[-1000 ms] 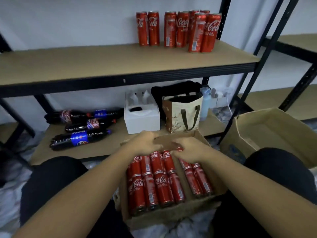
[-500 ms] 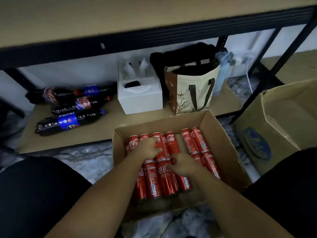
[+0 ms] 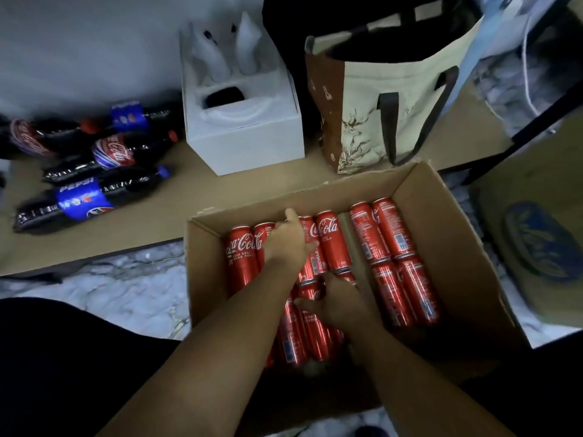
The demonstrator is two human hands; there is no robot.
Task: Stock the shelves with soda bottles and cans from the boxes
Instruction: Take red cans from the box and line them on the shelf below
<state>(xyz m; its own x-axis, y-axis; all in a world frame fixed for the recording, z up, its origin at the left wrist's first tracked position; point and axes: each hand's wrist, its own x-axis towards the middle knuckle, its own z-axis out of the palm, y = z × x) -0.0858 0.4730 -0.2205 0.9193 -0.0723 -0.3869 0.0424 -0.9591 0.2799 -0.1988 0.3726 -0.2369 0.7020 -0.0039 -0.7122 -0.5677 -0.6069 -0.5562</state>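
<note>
An open cardboard box [image 3: 467, 247] stands on the floor in front of me, holding several red Coca-Cola cans [image 3: 388, 228] that lie on their sides in two rows. My left hand [image 3: 287, 241] reaches into the far row and grips a can that is mostly hidden under it, one finger stretched to the can's far end. Over the near row, my right hand [image 3: 334, 301] curls its thumb and fingers round another can [image 3: 315, 335]. Several dark Pepsi and Coca-Cola bottles [image 3: 85, 200] lie on the low shelf board [image 3: 189, 190] at the left.
On the low shelf behind the box stand a white carton [image 3: 246, 127] and a cream tote bag [image 3: 388, 115] with a black bag behind it. A second cardboard box [image 3: 536, 241] sits at the right. My dark-clad knees [image 3: 63, 357] flank the can box on the marble floor.
My view has tilted down and moved closer; the upper shelf with its cans is out of sight. Both hands have moved from the box's far flap down onto the cans.
</note>
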